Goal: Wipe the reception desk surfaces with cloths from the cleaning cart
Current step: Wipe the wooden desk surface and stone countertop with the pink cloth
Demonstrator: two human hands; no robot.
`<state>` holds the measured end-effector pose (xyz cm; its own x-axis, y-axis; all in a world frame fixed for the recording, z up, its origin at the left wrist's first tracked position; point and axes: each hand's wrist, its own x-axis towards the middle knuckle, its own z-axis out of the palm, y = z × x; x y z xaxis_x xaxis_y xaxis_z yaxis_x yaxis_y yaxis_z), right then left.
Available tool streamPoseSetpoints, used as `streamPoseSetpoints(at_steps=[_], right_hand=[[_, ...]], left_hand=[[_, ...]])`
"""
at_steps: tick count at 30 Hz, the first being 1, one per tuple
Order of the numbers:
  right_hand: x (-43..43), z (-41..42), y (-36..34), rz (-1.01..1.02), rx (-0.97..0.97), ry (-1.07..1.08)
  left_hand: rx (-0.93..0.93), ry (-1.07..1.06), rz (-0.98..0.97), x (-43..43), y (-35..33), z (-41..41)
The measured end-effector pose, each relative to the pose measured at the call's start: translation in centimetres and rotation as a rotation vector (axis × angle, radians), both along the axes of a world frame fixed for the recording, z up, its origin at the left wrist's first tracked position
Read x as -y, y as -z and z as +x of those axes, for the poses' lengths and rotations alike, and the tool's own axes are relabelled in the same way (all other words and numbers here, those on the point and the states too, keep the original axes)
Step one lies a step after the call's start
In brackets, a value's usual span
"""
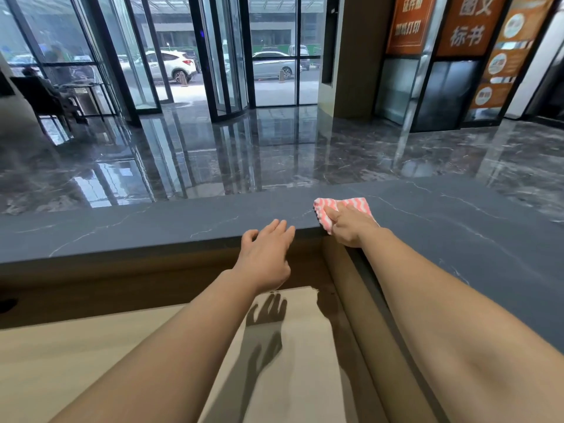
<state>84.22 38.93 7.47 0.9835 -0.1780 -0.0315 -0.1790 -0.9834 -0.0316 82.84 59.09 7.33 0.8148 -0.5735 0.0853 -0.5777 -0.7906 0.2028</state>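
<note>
Head view across a reception counter, read from left to right. At far left a dark chair (39, 96) stands on the polished marble floor (244, 154) beside glass doors (225, 56), through which a white car (171, 64) is visible outside. The dark stone surface (152, 227), veined in white, runs across the frame and turns toward the viewer along the right side. Below its near edge lies a lower, pale wood surface (76, 355).

The left hand (265, 257) is open, its fingers straight and held together, with the fingertips at the near edge of the dark surface, left of the inner corner. Its shadow (265, 312) falls on the pale lower surface beneath.

Just to the right, the right hand (351, 228) grips a pink-and-white striped cloth (345, 204), fingers curled over it. The cloth lies on the dark surface at the inner corner, one fold hanging over the near edge.

At upper right, orange signs (409, 22) with white characters hang on the wall.
</note>
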Motion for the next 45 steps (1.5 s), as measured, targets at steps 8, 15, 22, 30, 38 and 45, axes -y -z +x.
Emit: streamPoseSetpoints(at_steps=[8,15,22,30,38,45], right_hand=[[1.0,-3.7,-0.6,0.05,0.025,0.008],[2.9,-8.9,-0.6,0.091,-0.008,0.014],[2.7,-13.9,-0.9,0.088,0.015,0.021],[3.4,-14.7,0.4,-0.015,0.16,-0.064],[6.8,-9.7,2.1,0.151,-0.071,-0.112],[9.7,-1.9,3.0,0.144,-0.092,-0.276]], left_hand=[[0.012,0.009,0.017,1.8,-1.2,-4.0],[0.062,0.011,0.027,2.5,-2.8,-8.6],[0.04,0.007,0.036,3.5,-2.0,-13.9],[0.02,-0.034,0.013,5.4,-1.6,-16.7],[-0.015,-0.087,0.043,9.5,-1.9,-13.9],[-0.048,-0.189,0.04,14.2,-0.5,-8.8]])
